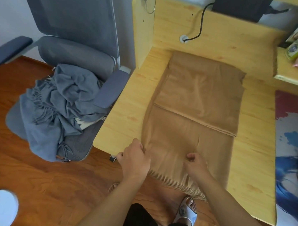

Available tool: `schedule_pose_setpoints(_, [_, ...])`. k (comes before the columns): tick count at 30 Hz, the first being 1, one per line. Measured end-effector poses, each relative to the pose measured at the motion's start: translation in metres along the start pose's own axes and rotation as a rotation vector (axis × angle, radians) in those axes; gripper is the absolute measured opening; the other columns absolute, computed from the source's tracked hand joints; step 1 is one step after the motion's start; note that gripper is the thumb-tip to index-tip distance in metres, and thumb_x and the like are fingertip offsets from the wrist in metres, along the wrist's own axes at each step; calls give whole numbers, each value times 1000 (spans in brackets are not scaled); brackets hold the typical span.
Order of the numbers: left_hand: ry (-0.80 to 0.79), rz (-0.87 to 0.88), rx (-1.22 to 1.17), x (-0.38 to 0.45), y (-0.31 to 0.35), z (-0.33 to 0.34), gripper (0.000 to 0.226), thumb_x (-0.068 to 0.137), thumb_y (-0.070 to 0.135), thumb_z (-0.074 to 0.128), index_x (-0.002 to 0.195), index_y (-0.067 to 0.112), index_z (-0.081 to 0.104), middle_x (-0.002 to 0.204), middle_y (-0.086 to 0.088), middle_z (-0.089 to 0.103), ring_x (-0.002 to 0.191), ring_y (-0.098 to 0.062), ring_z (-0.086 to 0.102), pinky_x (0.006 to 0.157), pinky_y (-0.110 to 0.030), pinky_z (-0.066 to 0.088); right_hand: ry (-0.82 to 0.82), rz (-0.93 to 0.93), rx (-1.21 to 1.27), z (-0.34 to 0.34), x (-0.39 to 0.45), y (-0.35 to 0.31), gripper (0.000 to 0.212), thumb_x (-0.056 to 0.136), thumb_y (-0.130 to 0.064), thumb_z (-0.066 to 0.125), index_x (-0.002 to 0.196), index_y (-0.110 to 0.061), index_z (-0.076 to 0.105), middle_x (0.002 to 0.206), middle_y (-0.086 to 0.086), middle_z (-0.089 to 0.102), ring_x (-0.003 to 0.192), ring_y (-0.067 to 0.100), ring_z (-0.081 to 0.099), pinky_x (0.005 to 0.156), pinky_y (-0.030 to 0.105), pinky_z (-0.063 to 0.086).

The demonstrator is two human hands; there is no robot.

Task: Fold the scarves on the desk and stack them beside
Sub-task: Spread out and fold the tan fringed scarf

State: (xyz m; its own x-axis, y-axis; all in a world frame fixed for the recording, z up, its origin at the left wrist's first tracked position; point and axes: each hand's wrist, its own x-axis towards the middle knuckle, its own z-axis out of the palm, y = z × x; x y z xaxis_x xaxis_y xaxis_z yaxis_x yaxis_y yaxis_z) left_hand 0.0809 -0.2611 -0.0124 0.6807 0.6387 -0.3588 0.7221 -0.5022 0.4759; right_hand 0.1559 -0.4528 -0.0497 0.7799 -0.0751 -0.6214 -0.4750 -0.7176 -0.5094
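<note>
Head view: a tan scarf (pixel 194 107) lies lengthwise on the wooden desk (pixel 252 153), its far portion folded back into a double layer at 12 o'clock from the hands and its fringed near end (pixel 177 184) hanging over the desk edge at 6 o'clock. The left hand (pixel 135 160) sits at the scarf's near left corner, fingers curled and pinching the cloth edge. The right hand (pixel 196 162), at 3 o'clock from the left, rests on the scarf's middle near the desk edge with fingers curled onto the fabric; whether it actually pinches cloth cannot be told. At 9 o'clock from the desk stands a grey office chair (pixel 73 51) bearing a crumpled grey-blue scarf (pixel 57 101) with fringe. A printed desk mat (pixel 290 149) lies at 3 o'clock; a black cable (pixel 200 25) runs down the desk's back panel at 12 o'clock. The floor (pixel 24 172) is reddish wood.
</note>
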Motion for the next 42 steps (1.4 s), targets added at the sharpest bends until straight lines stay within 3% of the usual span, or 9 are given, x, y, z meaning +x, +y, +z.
schedule_pose_setpoints(4, [50, 51, -18, -6, 3, -1, 17, 98, 25, 62, 100, 35, 48, 72, 14, 58, 73, -6, 52, 88, -32, 28, 30, -44, -63, 16, -14, -43, 5, 96, -29, 57, 99, -25, 57, 102, 1, 66, 78, 17, 60, 64, 26, 44])
schedule_pose_setpoints(8, [105, 85, 49, -9, -2, 0, 10, 96, 25, 61, 96, 34, 59, 79, 15, 57, 84, -10, 43, 83, -33, 20, -296, 27, 232, 54, -27, -88, 27, 91, -45, 58, 90, -18, 63, 80, 1, 69, 81, 24, 68, 73, 38, 55])
schedule_pose_setpoints(12, [-69, 9, -184, -6, -13, 6, 9, 94, 22, 63, 90, 29, 59, 87, 12, 62, 89, -15, 60, 90, -39, 45, -369, 60, 273, 78, -34, -104, 25, 92, -36, 63, 82, -13, 67, 68, 7, 61, 58, 22, 55, 51, 29, 39])
schedule_pose_setpoints(15, [-49, -41, -320, -8, -23, 6, 9, 97, 26, 63, 105, 26, 60, 110, 8, 52, 107, -20, 57, 90, -40, 51, -286, 56, 148, 93, -28, -95, 19, 84, -24, 65, 67, -17, 61, 62, 5, 62, 60, 24, 59, 55, 31, 42])
schedule_pose_setpoints(20, [-18, -66, -83, 6, -37, 2, 35, 100, 38, 59, 133, 26, 55, 126, 7, 60, 125, -22, 49, 103, -44, 41, -229, 27, 108, 101, -25, -84, 14, 89, -22, 64, 102, -23, 60, 104, 8, 69, 90, 25, 64, 64, 27, 45])
schedule_pose_setpoints(25, [-69, -63, 43, 21, -32, 3, 11, 99, 41, 61, 99, 30, 63, 102, 6, 63, 112, -24, 54, 96, -47, 36, -317, 20, 237, 98, -24, -74, 32, 94, -11, 58, 126, -15, 56, 87, 6, 61, 71, 16, 55, 59, 27, 42])
schedule_pose_setpoints(34, [47, 14, -37, 7, -29, 6, 14, 96, 30, 64, 97, 31, 50, 81, 12, 58, 93, -19, 55, 87, -39, 30, -346, 43, 407, 95, -24, -69, 9, 98, -28, 59, 103, -21, 63, 85, 0, 61, 77, 13, 56, 69, 29, 45])
schedule_pose_setpoints(37, [1, 26, -131, 2, -22, 5, 17, 97, 28, 63, 113, 31, 58, 94, 11, 66, 98, -16, 60, 93, -38, 33, -408, 58, 529, 94, -28, -72, 21, 100, -36, 58, 98, -16, 66, 84, 0, 65, 77, 12, 60, 68, 27, 46])
schedule_pose_setpoints(42, [-198, 160, -202, -15, -16, 17, 16, 99, 18, 54, 95, 16, 69, 94, 4, 54, 89, -19, 59, 86, -39, 50, -402, 158, 672, 92, -29, -68, 30, 97, -26, 65, 118, -5, 63, 98, 15, 72, 87, 24, 72, 66, 32, 58])
